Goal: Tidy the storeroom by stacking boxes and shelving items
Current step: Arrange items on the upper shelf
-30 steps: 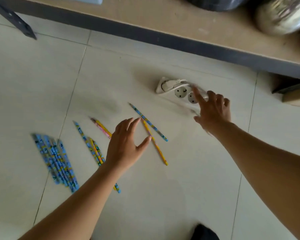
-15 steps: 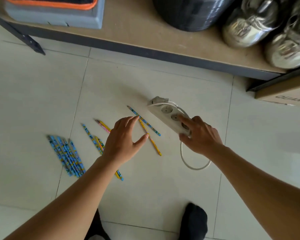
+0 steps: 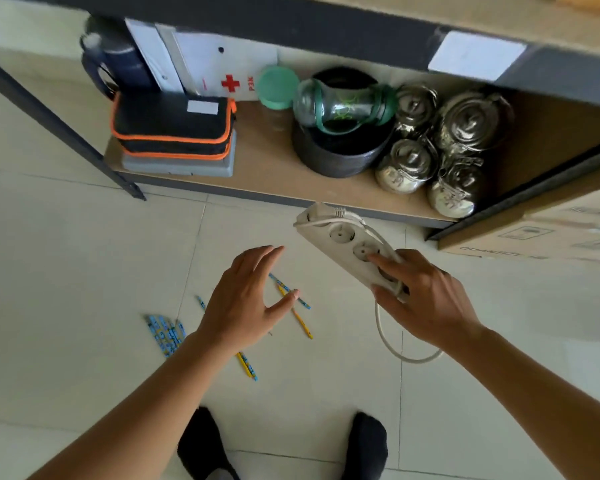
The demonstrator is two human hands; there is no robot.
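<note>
power strip (image 3: 347,251) gripped at near end by right hand (image 3: 426,306), just in front of bottom shelf (image 3: 267,164) | long axis diagonal, free end toward shelf edge | left hand (image 3: 246,303) spread, holding nothing, over pencils (image 3: 295,308)

Soft even daylight, motion blur and wide-angle bending at edges.

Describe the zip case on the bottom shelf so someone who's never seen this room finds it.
Look at the wooden bottom shelf board of the dark metal rack, left end. On a flat grey plastic case there lies the black fabric zip case. Orange piping and a white label patch set it apart from the round black pot and shiny steel kettles to its right.
</note>
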